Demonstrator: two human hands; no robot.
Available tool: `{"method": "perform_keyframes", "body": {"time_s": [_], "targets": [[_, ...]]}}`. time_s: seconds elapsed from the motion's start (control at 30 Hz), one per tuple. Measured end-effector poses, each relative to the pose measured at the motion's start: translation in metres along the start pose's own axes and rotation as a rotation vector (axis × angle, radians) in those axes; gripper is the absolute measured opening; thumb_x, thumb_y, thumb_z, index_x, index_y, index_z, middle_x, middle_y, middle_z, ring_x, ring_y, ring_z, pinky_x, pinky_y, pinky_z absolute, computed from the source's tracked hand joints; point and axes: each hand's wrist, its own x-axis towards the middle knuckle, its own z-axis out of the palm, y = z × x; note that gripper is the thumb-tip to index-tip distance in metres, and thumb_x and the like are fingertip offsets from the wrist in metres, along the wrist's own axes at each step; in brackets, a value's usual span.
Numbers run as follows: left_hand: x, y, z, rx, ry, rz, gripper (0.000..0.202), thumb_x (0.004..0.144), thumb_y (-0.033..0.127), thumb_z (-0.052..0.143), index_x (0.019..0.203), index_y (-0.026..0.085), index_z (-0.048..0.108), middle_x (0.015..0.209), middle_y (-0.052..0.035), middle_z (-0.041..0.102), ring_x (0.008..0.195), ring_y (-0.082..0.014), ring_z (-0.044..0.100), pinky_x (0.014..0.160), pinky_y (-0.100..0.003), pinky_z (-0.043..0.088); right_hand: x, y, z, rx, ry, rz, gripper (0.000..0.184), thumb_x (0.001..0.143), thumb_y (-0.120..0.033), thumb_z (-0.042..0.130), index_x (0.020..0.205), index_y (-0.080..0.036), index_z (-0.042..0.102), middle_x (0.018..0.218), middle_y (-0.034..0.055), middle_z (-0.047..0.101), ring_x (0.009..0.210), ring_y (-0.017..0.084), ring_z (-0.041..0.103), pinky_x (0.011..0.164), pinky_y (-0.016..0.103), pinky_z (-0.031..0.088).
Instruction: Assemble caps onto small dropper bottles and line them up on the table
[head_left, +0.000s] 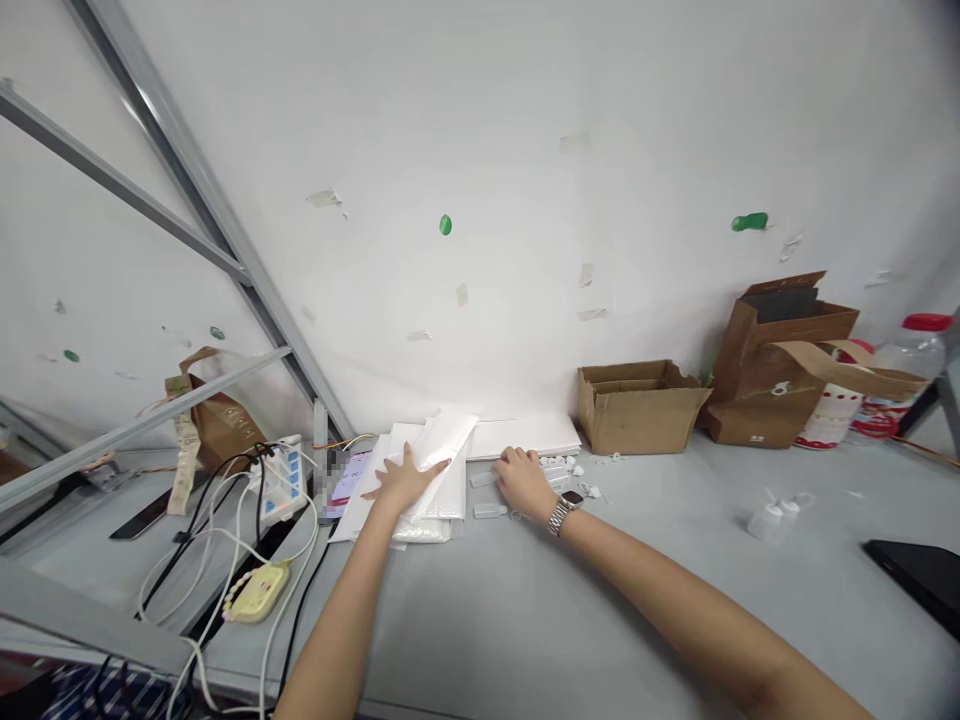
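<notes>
My left hand (403,484) lies with its fingers spread on a fanned pile of white bubble mailers (436,530). One mailer at the top of the pile slants up toward the wall. My right hand (525,484), with a watch (568,502) on the wrist, has its fingers curled down among small clear plastic bottles (489,511) with white caps. What its fingertips hold, if anything, is hidden. Behind that hand a flat white stack (525,437) rests against the wall.
An open cardboard box (641,415) and a brown paper bag (769,385) stand along the wall. Two small bottles (772,518) sit to the right, near a black device (919,580). On the left are a phone (351,482), a power strip (282,480), tangled cables and a yellow case (257,590).
</notes>
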Motion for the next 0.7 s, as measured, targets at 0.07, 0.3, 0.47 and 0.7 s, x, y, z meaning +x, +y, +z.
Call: {"method": "perform_keyframes", "body": {"time_s": [0.07,0.3,0.47,0.7], "targets": [[-0.001,0.0,0.0,0.005,-0.005,-0.001,0.106,0.052,0.083,0.03,0.138,0.026,0.006,0.143,-0.022,0.013,0.126,-0.0486,0.012,0.084,-0.074,0.014,-0.006,-0.003,-0.006,0.007,0.011,-0.014,0.023,0.08,-0.018,0.049,0.101,-0.017,0.059,0.106,0.0114,0.053,0.098,0.023,0.043,0.082,0.035,0.025],[-0.004,0.001,-0.004,0.001,-0.046,0.01,0.102,0.056,0.082,0.027,0.138,0.025,0.005,0.144,-0.0211,0.011,0.127,-0.047,0.011,0.088,-0.072,0.011,-0.029,-0.054,-0.003,0.055,0.006,-0.183,0.054,0.073,-0.06,0.049,0.092,-0.012,0.063,0.095,0.0129,0.055,0.093,0.026,0.043,0.084,0.04,0.026],[0.001,-0.004,0.0,0.049,-0.055,0.046,0.11,0.051,0.084,0.031,0.138,0.023,0.003,0.143,-0.0241,0.007,0.126,-0.0489,0.009,0.086,-0.071,0.015,-0.029,-0.08,0.006,0.017,0.022,-0.035,0.058,0.075,-0.059,0.047,0.094,-0.006,0.063,0.092,0.0163,0.056,0.092,0.028,0.042,0.084,0.041,0.026],[0.018,-0.016,0.004,0.148,-0.057,0.173,0.107,0.056,0.082,0.029,0.138,0.016,0.007,0.139,-0.0259,0.023,0.125,-0.0438,0.022,0.091,-0.059,0.023,-0.026,-0.07,0.005,0.021,0.013,0.02,0.032,0.079,-0.039,0.053,0.088,-0.011,0.063,0.093,0.0135,0.055,0.092,0.027,0.043,0.079,0.038,0.028]]}}
